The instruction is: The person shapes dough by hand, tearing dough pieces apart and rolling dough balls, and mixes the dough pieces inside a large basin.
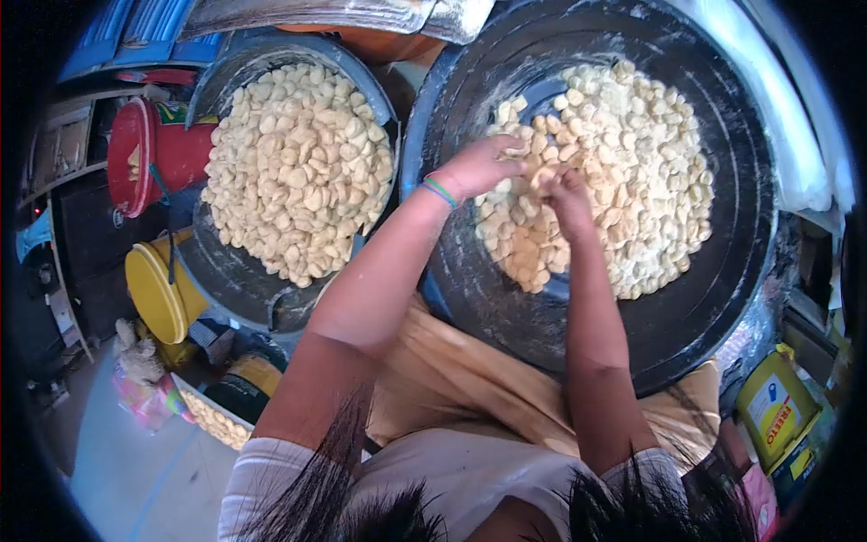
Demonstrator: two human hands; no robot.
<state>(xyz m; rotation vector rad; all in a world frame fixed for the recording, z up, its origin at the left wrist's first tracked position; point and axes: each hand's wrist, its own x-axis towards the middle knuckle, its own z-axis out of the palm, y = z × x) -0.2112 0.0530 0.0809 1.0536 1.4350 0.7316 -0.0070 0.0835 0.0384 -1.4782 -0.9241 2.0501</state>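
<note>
A wide black basin (736,172) holds a heap of small round pale pieces (632,163), like biscuits or dough balls, dusted with powder. My left hand (483,167), with a green and pink band at the wrist, reaches over the heap's left side. Its thumb and fingers are apart, close to the pieces. To its right, my right hand (567,194) has its fingers pinched together at a pale round piece (544,175). Some pieces near my hands look browner than the whiter ones at the right.
Left of the basin stands a dark cut-open tub (237,287) heaped with similar pieces (302,172). Beyond it are a red bucket (135,158) and a yellow-lidded bucket (155,294). A yellow-green container (772,406) is at the lower right. Foil-like sheeting (316,16) lies along the top.
</note>
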